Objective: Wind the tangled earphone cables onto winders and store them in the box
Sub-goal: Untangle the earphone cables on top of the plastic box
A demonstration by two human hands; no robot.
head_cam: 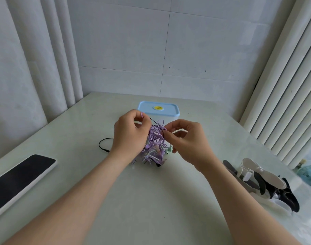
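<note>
A tangle of purple, mint and black earphone cables (155, 144) is lifted above the middle of the table (151, 200). My left hand (129, 132) grips the tangle's left side, with a purple loop over its fingers. My right hand (187, 140) pinches strands on the tangle's right side. A black cable end (102, 144) trails left onto the table. Earbuds and plugs hang at the bottom of the tangle. Behind the hands stands the box (158, 110), clear with a blue lid on it. Black and white winders (268, 183) lie in a pile at the right.
A dark tablet with a white rim (18, 179) lies at the table's left edge. White curtains hang left and right, a tiled wall behind. A small teal fan (308, 174) shows beyond the table's right edge.
</note>
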